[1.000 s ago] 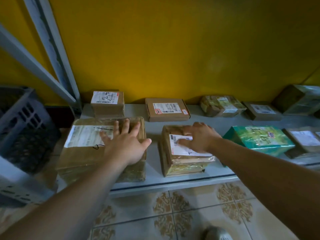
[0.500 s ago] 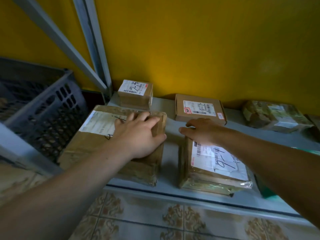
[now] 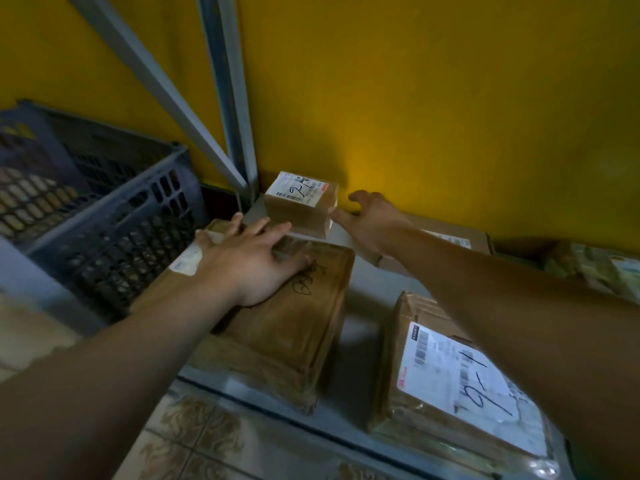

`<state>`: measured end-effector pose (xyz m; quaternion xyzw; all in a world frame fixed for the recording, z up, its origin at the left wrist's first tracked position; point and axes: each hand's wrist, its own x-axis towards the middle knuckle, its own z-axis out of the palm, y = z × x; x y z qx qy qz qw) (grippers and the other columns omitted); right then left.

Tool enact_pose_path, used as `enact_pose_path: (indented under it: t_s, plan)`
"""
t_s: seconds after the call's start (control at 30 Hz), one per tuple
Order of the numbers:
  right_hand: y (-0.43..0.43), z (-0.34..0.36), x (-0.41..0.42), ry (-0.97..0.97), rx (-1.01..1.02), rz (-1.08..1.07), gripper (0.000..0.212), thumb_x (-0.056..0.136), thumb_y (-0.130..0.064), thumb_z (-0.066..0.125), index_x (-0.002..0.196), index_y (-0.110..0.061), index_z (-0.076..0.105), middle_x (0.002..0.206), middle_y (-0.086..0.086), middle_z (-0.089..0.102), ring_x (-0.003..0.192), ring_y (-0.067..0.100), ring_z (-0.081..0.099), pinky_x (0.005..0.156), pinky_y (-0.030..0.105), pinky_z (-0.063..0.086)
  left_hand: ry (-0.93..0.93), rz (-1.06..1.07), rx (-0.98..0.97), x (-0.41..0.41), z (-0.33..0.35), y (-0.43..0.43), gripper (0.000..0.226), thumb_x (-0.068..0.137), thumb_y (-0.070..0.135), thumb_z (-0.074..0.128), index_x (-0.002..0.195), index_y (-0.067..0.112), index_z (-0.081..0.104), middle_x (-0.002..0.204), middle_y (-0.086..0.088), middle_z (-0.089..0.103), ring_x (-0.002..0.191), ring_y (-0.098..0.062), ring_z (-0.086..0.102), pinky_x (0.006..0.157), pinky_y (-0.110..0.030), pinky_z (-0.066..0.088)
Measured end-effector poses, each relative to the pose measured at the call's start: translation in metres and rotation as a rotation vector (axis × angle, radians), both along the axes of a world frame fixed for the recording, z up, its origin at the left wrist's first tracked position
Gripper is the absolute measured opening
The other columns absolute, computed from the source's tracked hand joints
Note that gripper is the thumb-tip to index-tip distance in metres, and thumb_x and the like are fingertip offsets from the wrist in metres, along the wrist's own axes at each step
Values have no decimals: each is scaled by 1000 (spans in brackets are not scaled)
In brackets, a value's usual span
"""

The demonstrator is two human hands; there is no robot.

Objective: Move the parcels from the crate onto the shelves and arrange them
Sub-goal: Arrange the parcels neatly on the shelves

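Head view | right hand (image 3: 374, 220) had left the labelled front parcel (image 3: 467, 382) and reached, fingers spread and empty, beside the small rear parcel (image 3: 301, 202) | left hand (image 3: 249, 258) stayed flat, gripping nothing, on the large brown parcel (image 3: 294, 323) | all three lay on the shelf (image 3: 367, 306) | judgement: arranging phase, small parcel next

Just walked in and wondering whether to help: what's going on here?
A person is arranging parcels on the shelf. Their left hand lies flat on the large brown parcel at the front, while the right hand, fingers spread, reaches to the small box in the back corner. The crate stands to the left.
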<state>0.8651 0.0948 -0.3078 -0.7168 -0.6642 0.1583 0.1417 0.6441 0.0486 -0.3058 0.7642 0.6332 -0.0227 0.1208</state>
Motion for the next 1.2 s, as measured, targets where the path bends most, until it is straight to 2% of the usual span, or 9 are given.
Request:
enact_pose_path:
  t_s: [0.13,0.2,0.27,0.47,0.6,0.77,1.2]
  plan:
    - [41,-18,-11,-68,1,73,82,88,-71,48,154,-29,25,161,9,18,146,34,18,114,48,25,-2,-1,18,-3,-5,3,96,56,96,3,144,56,5,161,17,5,149,-22,-3,107,-71,-3]
    - [55,-26,-15,-113,-22,119,89,85,-74,50,156,-32,16,164,8,5,149,34,6,117,50,17,-8,-5,26,-3,-5,4,96,56,96,3,144,56,6,160,18,6,149,-21,-2,107,-72,-2]
    - [65,-31,-20,-150,-46,157,93,82,-77,50,156,-37,9,165,6,-1,150,34,0,118,53,16,-11,-9,40,-4,-5,4,95,58,96,4,144,56,8,160,18,7,148,-20,-2,106,-71,-3]
    - [80,-41,-28,-171,-79,170,89,84,-76,49,155,-40,7,165,4,-7,150,32,-3,119,54,17,-41,-14,74,-4,-6,0,96,58,96,4,145,55,10,160,17,9,148,-19,-2,107,-70,-4]
    - [80,-40,-31,-157,-17,163,78,88,-73,45,152,-37,19,160,9,11,146,36,13,114,51,25,-57,-11,93,-4,-5,-1,96,59,95,4,145,54,10,161,16,8,149,-18,-2,107,-69,-4]
    - [66,-40,-28,-200,31,177,80,87,-73,46,152,-35,21,150,13,24,138,36,25,110,47,30,-75,-1,118,-3,-7,-3,92,62,93,7,145,54,13,160,16,11,149,-17,-1,108,-68,-3]
    - [68,-38,-36,-229,-24,215,80,91,-71,41,155,-33,13,158,11,14,145,35,15,117,48,23,-89,-17,128,-4,-6,-3,93,62,93,6,145,52,17,160,15,15,148,-18,2,108,-69,-2]
